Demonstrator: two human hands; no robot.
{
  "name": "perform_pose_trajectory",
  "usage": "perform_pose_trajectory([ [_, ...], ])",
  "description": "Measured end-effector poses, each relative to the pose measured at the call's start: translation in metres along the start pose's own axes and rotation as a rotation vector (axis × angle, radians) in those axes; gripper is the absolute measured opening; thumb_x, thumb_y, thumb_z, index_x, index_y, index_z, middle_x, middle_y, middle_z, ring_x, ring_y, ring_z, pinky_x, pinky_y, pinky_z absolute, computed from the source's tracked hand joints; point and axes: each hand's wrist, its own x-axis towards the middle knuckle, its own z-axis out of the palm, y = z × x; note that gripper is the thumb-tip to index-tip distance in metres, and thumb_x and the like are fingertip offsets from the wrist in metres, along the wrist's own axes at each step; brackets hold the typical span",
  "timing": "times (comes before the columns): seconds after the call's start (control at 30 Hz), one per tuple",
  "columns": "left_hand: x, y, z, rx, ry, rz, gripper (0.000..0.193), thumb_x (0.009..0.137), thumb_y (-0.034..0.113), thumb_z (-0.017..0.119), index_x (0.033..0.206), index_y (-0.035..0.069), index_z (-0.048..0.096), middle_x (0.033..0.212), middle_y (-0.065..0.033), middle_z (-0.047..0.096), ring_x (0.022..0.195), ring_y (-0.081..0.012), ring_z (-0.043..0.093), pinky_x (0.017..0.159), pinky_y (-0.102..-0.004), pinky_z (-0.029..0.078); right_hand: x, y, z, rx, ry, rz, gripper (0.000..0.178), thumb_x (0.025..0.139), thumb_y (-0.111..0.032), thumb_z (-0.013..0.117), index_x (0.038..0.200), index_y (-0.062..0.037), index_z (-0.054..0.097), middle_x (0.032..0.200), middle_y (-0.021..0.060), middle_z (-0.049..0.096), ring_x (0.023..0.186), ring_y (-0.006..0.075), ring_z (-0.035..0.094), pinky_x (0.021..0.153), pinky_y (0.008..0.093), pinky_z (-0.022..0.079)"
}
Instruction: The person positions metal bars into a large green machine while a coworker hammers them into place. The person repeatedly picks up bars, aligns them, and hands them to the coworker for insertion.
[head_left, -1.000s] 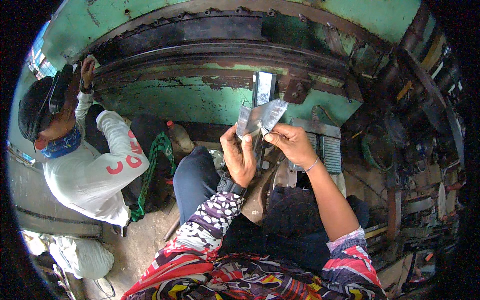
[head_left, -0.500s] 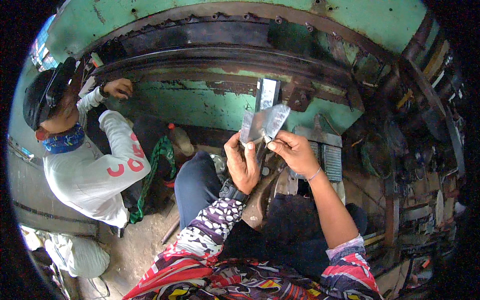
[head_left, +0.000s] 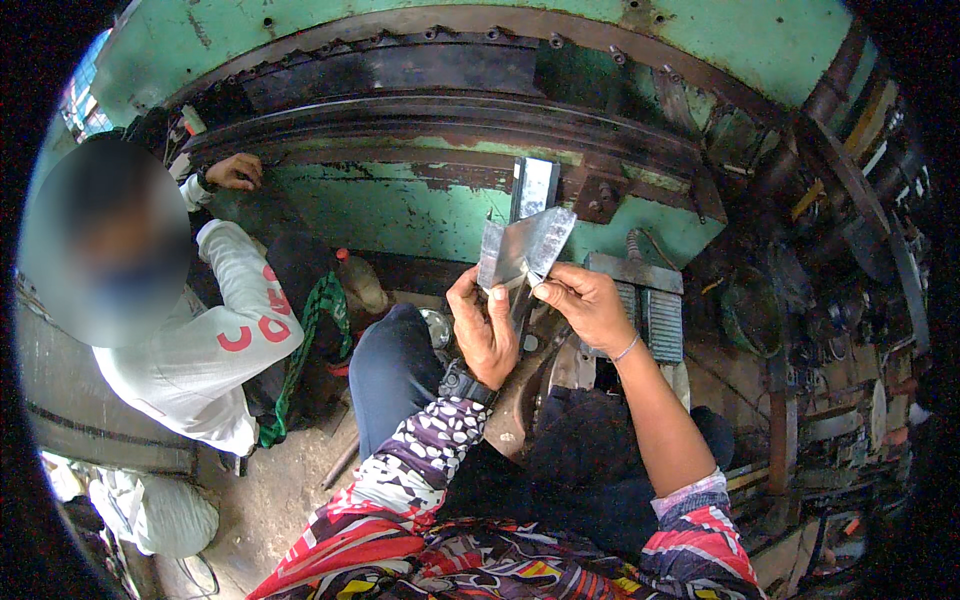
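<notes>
A bent piece of shiny sheet metal with raised flanges is held up in front of me at the middle of the view. My left hand pinches its left lower edge between thumb and fingers. At its lower right corner my right hand grips it, thumb in front and fingers partly hidden behind. Just beyond the piece stands a bright metal bar or channel with dark edges, against the green machine. The sheet piece covers its lower end.
A long green machine with a dark steel beam spans the far side. On the left a co-worker in a white long-sleeved shirt sits close by. A ribbed grey metal pedal or block lies right of my hands. A bottle stands near my knee.
The sheet metal piece has tilted slightly in my hands, which keep their grip. The co-worker's head and hand have shifted a little.
</notes>
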Motion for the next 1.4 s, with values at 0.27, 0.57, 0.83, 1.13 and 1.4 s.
perform_pose_trajectory([
  [0.27,-0.001,0.005,0.000,-0.043,-0.042,-0.016,0.036,0.111,0.011,0.051,0.141,-0.006,0.041,0.129,-0.0190,0.058,0.118,-0.0236,0.060,0.103,-0.0369,0.048,0.000,0.005,0.003,-0.036,0.029,-0.010,0.032,0.101,-0.024,0.072,0.120,0.0022,0.073,0.104,0.0032,0.075,0.096,0.0100,0.065,0.087,0.0288,0.053],
  [0.57,0.002,0.005,-0.004,0.152,-0.016,0.073,0.036,0.108,0.009,0.058,0.139,-0.006,0.048,0.124,-0.0246,0.065,0.111,-0.0328,0.069,0.095,-0.0394,0.054,-0.005,0.006,0.002,-0.136,0.072,-0.066,0.034,0.099,-0.034,0.071,0.107,-0.0007,0.074,0.084,0.0029,0.068,0.080,0.0104,0.057,0.073,0.0300,0.049],
  [0.83,0.002,0.004,-0.001,0.082,-0.014,0.033,0.038,0.107,0.009,0.059,0.139,-0.007,0.048,0.123,-0.0244,0.065,0.109,-0.0302,0.069,0.095,-0.0376,0.054,-0.002,0.017,-0.002,-0.151,0.083,-0.109,0.033,0.099,-0.033,0.072,0.106,-0.0010,0.074,0.085,0.0051,0.068,0.080,0.0114,0.059,0.075,0.0295,0.050],
  [1.13,0.003,0.007,-0.003,0.050,-0.036,-0.033,0.036,0.111,0.017,0.052,0.138,-0.007,0.046,0.130,-0.0194,0.058,0.119,-0.0244,0.058,0.105,-0.0375,0.046,-0.003,0.004,-0.001,-0.117,0.029,-0.016,0.028,0.101,-0.020,0.074,0.117,0.0026,0.075,0.102,0.0009,0.073,0.095,0.0081,0.062,0.085,0.0265,0.051],
  [1.4,0.006,0.006,-0.002,0.174,0.016,0.064,0.034,0.109,0.012,0.057,0.137,-0.005,0.050,0.120,-0.0239,0.066,0.108,-0.0320,0.069,0.094,-0.0395,0.054,-0.018,0.002,0.008,-0.044,0.148,0.009,0.035,0.097,-0.014,0.077,0.128,0.0008,0.070,0.105,0.0054,0.075,0.097,0.0102,0.068,0.089,0.0290,0.056],
])
